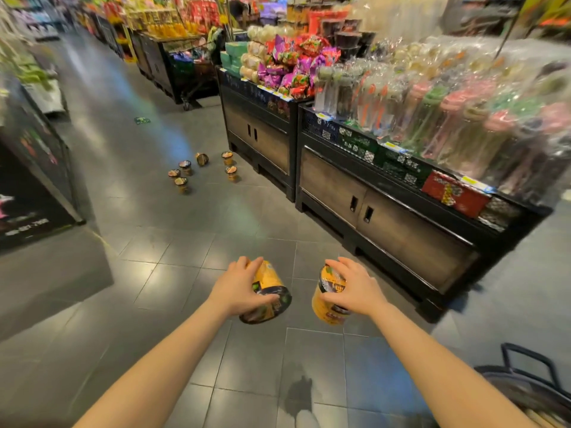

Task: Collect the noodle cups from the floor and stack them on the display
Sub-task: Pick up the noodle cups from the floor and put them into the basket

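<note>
My left hand [238, 285] grips a yellow noodle cup [270, 293] tilted on its side, lid end towards me. My right hand [355, 287] grips a second yellow noodle cup [324, 301], held above the grey tiled floor. Both arms reach forward at the bottom middle of the view. Further up the aisle, several more noodle cups [185, 173] stand on the floor beside the dark display stand; one of them [201, 159] lies on its side. The display counter [386, 211] runs along the right, loaded with wrapped goods.
A black sign board [34, 180] stands at the left of the aisle. A second dark display stand [259, 137] holds snack bags. Shopping basket handles [525, 366] show at the bottom right. More stands and a trolley line the aisle far back.
</note>
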Tool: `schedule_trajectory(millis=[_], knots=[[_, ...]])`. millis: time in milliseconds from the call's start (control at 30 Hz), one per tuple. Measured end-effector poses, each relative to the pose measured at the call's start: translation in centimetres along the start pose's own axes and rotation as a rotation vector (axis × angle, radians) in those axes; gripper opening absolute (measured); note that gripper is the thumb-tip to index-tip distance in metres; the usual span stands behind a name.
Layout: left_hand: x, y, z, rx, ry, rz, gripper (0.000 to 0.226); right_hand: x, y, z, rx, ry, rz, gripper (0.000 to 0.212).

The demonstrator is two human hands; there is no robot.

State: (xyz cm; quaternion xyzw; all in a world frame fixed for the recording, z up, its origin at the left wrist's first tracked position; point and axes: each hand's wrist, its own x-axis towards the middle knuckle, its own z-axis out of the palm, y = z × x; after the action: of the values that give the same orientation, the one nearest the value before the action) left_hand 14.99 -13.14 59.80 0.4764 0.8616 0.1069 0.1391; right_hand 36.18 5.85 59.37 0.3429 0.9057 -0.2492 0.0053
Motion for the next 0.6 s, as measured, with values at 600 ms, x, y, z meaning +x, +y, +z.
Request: schedule_trajectory(millis=[600], knots=[[-14.0,20.2,10.3,-0.062,0.04,-0.057,0.114,-19.2,15.5,-3.7,-0.056,-0.052,-0.043,0.086]])
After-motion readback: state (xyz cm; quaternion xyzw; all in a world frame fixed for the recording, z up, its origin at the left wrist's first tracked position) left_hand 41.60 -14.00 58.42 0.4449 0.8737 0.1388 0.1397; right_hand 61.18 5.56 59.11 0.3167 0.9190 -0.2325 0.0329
